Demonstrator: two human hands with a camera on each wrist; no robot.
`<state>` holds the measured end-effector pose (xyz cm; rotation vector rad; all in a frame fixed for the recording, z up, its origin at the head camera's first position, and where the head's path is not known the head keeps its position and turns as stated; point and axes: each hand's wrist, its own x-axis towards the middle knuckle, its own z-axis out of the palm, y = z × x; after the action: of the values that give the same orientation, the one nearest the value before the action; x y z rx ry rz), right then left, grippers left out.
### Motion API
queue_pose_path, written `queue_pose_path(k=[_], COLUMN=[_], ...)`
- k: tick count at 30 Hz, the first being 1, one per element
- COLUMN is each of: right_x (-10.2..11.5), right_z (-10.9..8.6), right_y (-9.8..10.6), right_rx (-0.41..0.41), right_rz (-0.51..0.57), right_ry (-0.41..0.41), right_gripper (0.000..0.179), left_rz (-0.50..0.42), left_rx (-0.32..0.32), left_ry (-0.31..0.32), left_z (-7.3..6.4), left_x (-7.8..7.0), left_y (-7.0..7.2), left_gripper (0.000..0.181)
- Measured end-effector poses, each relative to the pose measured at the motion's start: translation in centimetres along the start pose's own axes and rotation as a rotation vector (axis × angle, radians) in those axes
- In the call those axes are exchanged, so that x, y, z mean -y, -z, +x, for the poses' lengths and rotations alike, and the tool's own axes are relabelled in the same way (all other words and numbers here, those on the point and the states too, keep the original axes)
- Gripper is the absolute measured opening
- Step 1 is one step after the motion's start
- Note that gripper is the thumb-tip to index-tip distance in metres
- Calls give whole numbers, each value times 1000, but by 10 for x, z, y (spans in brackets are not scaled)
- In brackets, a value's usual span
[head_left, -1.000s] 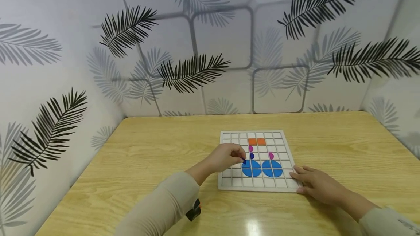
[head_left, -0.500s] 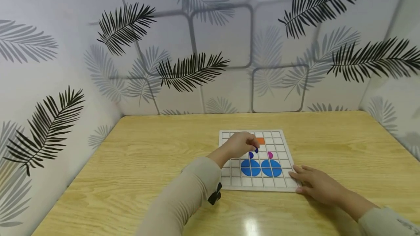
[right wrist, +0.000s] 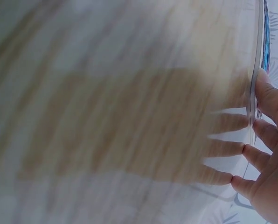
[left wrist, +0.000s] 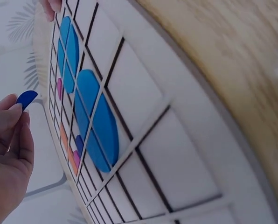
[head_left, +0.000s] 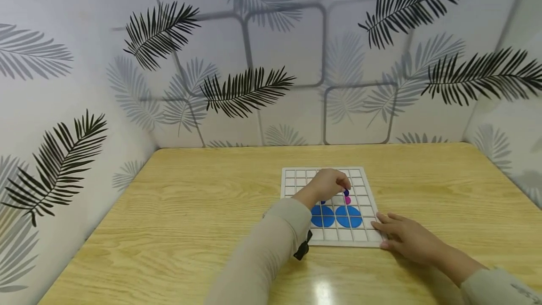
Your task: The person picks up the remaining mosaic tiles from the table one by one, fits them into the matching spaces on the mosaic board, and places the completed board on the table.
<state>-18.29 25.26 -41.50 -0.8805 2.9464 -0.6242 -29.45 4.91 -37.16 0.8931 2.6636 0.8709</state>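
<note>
My left hand (head_left: 327, 183) is over the white grid board (head_left: 355, 235), pinching a dark blue half-round piece (left wrist: 27, 99) between thumb and fingertips. In the head view that piece appears just beyond a pink piece (head_left: 348, 200) on the board. Two light blue discs, left (head_left: 322, 216) and right (head_left: 349, 216), lie in the near rows. Orange pieces (left wrist: 66, 144), a second pink piece (left wrist: 77, 158) and another dark blue piece (left wrist: 79, 143) show in the left wrist view; my left hand mostly covers them in the head view. Along the board's right edge rests my right hand (head_left: 410, 240), fingers spread.
The board lies on a wooden table (head_left: 203, 192). A wall (head_left: 288, 60) with a leaf pattern stands behind the table. A small black device (head_left: 303, 247) is on my left wrist.
My left hand has moved right and farther out across the board, carrying the dark blue half-round piece and covering the orange pieces. My right hand has stayed at the board's edge.
</note>
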Motion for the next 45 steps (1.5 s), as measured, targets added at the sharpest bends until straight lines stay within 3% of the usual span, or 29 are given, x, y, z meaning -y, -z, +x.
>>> queue_pose_path(k=[10,24,39,45], right_x=[1,1,-3,-2], right_z=[1,-1,-1,-1], right_y=[-2,-4,-4,-4], right_rx=[-10,-18,-46,-42], right_rz=[0,6,-34,-26], right_ry=[-9,31,47,46], right_gripper=[46,47,47,48], left_rz=[100,159,289,344], left_rx=[-54,-35,-23,10], left_ry=[35,80,64,-4], left_z=[15,25,28,33], left_x=[8,7,9,13], left_y=[-9,-18,-25,-28], left_gripper=[17,19,19,14])
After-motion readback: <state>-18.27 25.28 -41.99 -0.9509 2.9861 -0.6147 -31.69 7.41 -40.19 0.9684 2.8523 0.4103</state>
